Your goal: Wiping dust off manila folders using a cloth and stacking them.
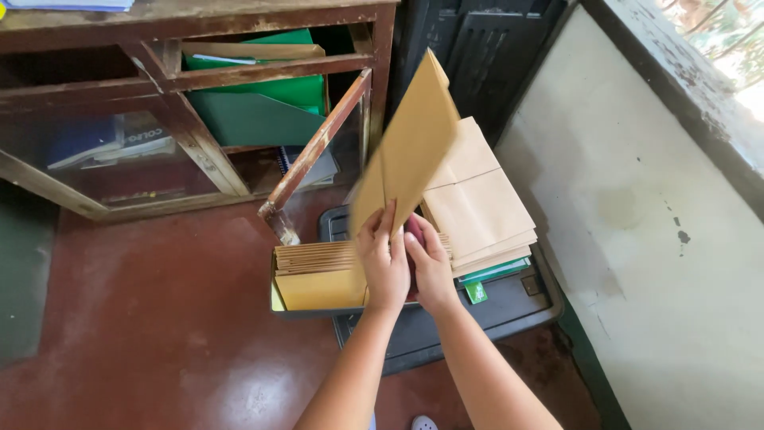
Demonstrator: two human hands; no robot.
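Now the left hand (383, 259) grips a brown envelope (406, 147) by its lower edge, lifting it tilted above the box of envelopes (314, 279). Right beside it, the right hand (430, 267) curls closed around something reddish, hard to make out. Behind them, a stack of brown envelopes (477, 207) rests on a dark plastic crate (517, 306), near the wooden cabinet (199, 119).

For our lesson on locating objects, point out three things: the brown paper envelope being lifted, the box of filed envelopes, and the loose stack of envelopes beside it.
Brown paper envelope (410, 139), head view: middle of its flat face.
Box of filed envelopes (318, 288), head view: front envelope's face.
Loose stack of envelopes (477, 209), head view: top envelope.
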